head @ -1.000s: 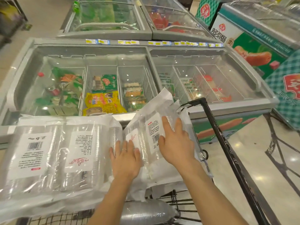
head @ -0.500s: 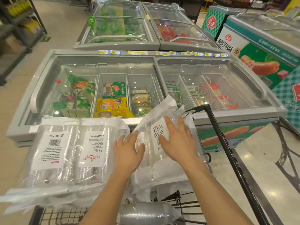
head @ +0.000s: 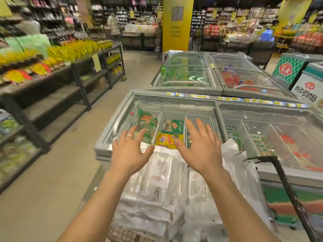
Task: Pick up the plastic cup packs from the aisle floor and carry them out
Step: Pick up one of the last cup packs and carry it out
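Since half a second earlier, both grips had come up off the plastic cup packs, and the view had swung upward to take in the shop aisle. The left grip hung in the air with its fingers straight and spread, holding nothing, a ring on one finger. The right grip was just to its right, apart from it, equally splayed and empty. The plastic cup packs lay piled directly beneath both grips and wrists, in clear wrapping with white labels, on the wire cart. The cart's black handle rose to the right of the right grip. Beyond the fingertips stood the chest freezer, and a yellow packet inside it showed between the two grips. The shelves well left of the left grip were blurred.
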{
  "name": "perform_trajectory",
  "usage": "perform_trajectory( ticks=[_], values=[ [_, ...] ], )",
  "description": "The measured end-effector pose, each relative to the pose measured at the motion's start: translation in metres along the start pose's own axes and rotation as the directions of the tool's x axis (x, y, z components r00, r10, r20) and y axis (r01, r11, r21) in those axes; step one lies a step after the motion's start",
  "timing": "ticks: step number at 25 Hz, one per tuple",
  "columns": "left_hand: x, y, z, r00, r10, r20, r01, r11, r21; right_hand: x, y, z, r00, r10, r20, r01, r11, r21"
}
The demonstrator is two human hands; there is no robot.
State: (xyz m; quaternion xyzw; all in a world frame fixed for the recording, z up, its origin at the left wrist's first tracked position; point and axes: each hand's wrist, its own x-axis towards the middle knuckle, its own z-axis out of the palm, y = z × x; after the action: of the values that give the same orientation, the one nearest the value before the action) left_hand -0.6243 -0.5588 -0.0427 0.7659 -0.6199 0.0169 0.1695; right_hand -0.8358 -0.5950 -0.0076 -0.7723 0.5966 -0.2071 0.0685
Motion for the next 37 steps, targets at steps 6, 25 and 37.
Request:
perform_trajectory(
  ticks=[6, 25, 37],
  values=[
    [-0.032, -0.108, -0.098, 0.981, -0.098, -0.169, 0.119, 0.986, 0.12, -0.005, -0.132, -0.01, 0.979, -0.193, -0.061, 0.195, 0.98, 0.03],
    [-0.309, -0.526, -0.334, 0.563, -0.638, -0.526, 0.801, 0.578, 0.157, -0.14, -0.661, 0.115, 0.595, -0.803, -0.037, 0.778, 0.563, 0.28],
    [-0.406, -0.683, -0.401, 0.231, -0.715, -0.66, 0.973, 0.184, 0.141, -0.21, -0.914, 0.209, 0.21, -0.974, -0.088, 0.897, 0.156, 0.414]
  ],
)
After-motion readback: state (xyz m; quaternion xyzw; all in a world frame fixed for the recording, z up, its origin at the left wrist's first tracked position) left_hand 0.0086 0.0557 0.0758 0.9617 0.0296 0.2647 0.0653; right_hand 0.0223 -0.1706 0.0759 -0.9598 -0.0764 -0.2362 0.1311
